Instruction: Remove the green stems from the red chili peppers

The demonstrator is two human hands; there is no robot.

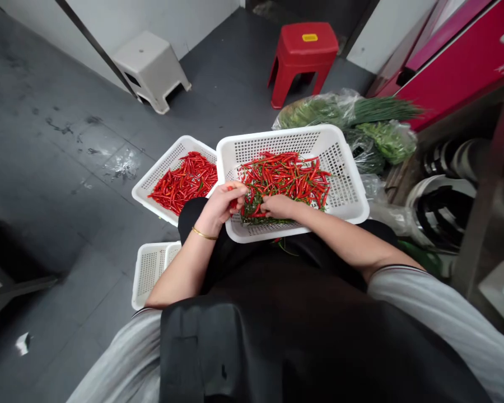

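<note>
Across my lap rests a white perforated basket with red chili peppers, many with green stems. My left hand is closed around some red chilies at the basket's left rim. Inside the basket, my right hand has its fingers bent together among the chilies and loose green stems; what its fingertips hold is hidden. To the left, a second white basket carries a heap of red chilies that look mostly stemless.
White baskets stand on the floor at lower left. Bagged green vegetables lie beyond the lap basket at right. A red stool and a grey stool stand farther off. Shelving with dishes borders the right side.
</note>
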